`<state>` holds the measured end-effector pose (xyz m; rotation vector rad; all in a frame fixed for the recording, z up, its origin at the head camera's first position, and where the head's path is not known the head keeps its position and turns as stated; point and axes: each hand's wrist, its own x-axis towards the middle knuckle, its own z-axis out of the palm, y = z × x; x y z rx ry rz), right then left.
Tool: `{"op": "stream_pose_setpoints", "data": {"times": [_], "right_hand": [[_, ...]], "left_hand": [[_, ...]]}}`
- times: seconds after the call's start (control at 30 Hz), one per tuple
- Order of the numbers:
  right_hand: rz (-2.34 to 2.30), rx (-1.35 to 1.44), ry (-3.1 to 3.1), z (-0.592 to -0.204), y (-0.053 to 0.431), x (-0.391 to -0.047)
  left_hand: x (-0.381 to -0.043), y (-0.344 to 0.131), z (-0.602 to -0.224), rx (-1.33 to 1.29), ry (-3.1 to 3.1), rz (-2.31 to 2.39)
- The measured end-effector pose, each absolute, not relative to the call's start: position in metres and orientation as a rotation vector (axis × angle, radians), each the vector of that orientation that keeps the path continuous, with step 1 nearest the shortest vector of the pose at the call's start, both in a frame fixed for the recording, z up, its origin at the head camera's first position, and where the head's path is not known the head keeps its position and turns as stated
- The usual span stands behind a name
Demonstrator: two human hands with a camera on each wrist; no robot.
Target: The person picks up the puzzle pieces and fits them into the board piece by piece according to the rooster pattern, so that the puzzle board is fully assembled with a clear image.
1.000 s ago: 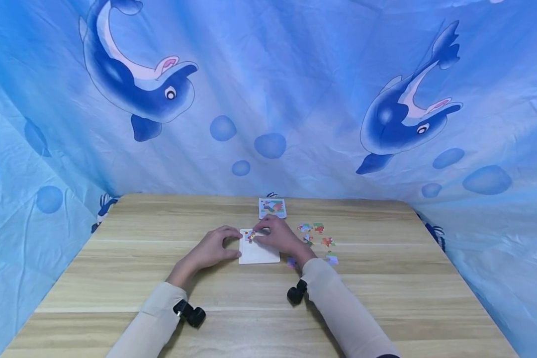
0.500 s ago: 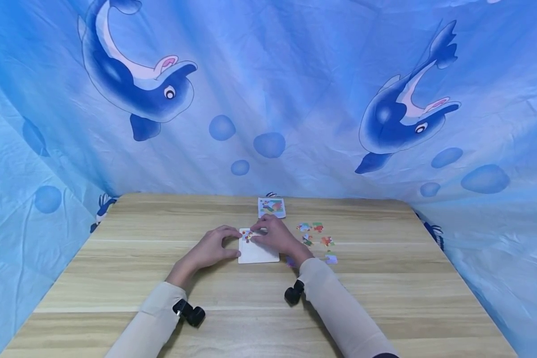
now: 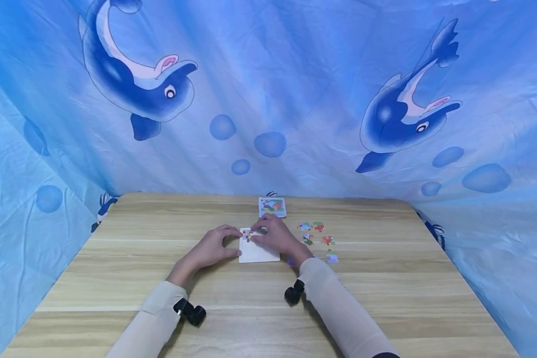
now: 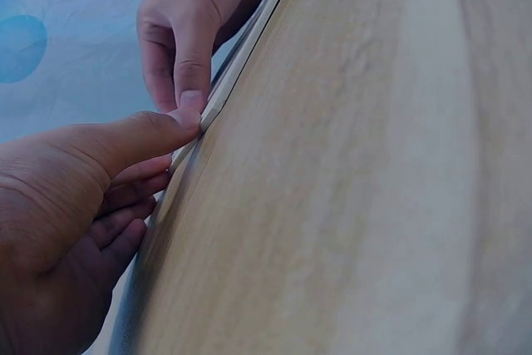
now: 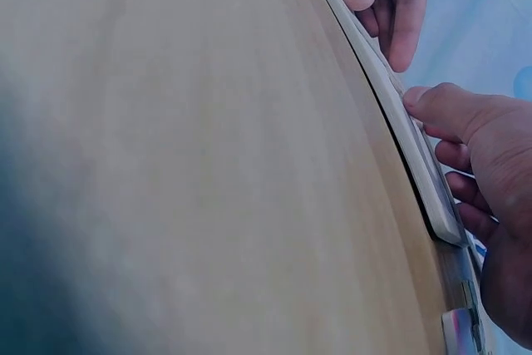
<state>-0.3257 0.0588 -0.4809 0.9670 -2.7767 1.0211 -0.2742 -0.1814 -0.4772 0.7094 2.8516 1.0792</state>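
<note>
A white square puzzle board (image 3: 259, 254) lies on the wooden table in the head view. My left hand (image 3: 212, 246) holds its left side, index finger by the far corner and thumb by the near one. At the board's upper left, a small colourful jigsaw piece (image 3: 248, 237) is pinched between the thumb and index finger of my right hand (image 3: 276, 234). This hand covers the board's upper right part. From the right wrist, the board (image 5: 391, 114) appears edge-on, with the right thumb (image 5: 440, 104) at its top face.
Several loose jigsaw pieces (image 3: 327, 240) lie to the right of the board, some partly behind the right wrist. Beyond the board is a picture card (image 3: 272, 207) with a colourful print. A blue dolphin-print curtain (image 3: 268, 99) hangs behind the table (image 3: 232, 318).
Over the last second the right hand has shifted slightly left with the jigsaw piece, toward the board's upper left corner. The left hand stays where it was.
</note>
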Motion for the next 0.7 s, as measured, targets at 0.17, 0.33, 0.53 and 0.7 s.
{"op": "stream_pose_setpoints", "data": {"times": [0.17, 0.33, 0.53, 0.7], "right_hand": [[1.017, 0.944, -2.776, -0.482, 0.057, -0.326], [0.989, 0.939, -2.786, -0.481, 0.056, -0.325], [1.008, 0.943, -2.822, -0.476, 0.064, -0.326], [1.165, 0.830, -2.861, -0.470, 0.088, -0.328]], "left_hand": [[-0.274, -0.181, -0.477, 0.690, 2.838, 1.081], [-0.275, -0.182, -0.477, 0.684, 2.836, 1.076], [-0.274, -0.182, -0.477, 0.673, 2.824, 1.085], [-0.274, -0.182, -0.476, 0.654, 2.823, 1.084]]}}
